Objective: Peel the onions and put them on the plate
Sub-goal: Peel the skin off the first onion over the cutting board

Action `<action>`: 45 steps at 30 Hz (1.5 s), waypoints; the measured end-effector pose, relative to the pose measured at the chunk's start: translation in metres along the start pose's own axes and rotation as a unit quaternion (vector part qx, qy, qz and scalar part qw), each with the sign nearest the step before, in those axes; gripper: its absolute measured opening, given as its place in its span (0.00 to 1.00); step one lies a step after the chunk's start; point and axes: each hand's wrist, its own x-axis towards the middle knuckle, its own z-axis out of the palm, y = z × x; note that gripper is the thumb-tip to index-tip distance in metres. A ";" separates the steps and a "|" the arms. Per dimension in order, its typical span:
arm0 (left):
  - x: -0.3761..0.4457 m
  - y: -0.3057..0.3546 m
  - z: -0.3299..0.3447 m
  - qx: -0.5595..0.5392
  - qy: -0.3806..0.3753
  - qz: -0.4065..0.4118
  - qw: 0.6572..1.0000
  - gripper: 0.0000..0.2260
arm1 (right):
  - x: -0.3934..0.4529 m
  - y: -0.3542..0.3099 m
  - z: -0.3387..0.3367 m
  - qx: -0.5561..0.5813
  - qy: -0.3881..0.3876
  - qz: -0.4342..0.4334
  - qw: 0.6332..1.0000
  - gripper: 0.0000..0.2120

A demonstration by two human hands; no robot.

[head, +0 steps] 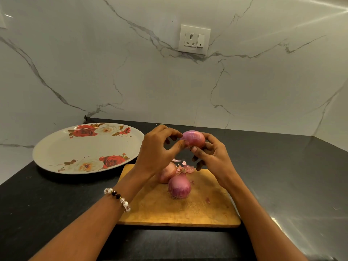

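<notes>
A pink-purple onion (194, 138) is held in the air above the far edge of the wooden cutting board (197, 210). My right hand (212, 157) grips it from the right and below. My left hand (160, 147) pinches its left side with thumb and fingertips. Two more onions lie on the board: a purple one (179, 186) in the middle and a browner one (167, 174) behind it, partly hidden by my left wrist. Loose bits of onion skin (186, 167) lie near the board's far edge. The floral plate (56, 147) sits to the left, with no onion on it.
The board and plate rest on a dark countertop (282, 176). A marble-patterned wall (169, 81) with a socket and switch (194, 39) stands right behind. My left wrist wears a bead bracelet (117, 197).
</notes>
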 end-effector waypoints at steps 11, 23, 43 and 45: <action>-0.002 -0.001 0.003 0.051 0.021 0.041 0.998 0.09 | -0.001 0.000 0.003 -0.035 -0.034 -0.030 0.998 0.22; -0.005 -0.002 0.004 0.097 0.015 0.066 0.993 0.07 | 0.000 0.004 0.004 -0.058 -0.038 -0.021 0.997 0.22; -0.004 -0.001 0.007 0.060 0.025 0.022 0.998 0.05 | 0.001 0.002 0.001 -0.001 -0.011 0.011 1.000 0.18; -0.003 -0.001 0.006 0.048 0.033 0.024 0.998 0.06 | 0.001 0.002 0.001 -0.003 -0.012 0.014 1.000 0.18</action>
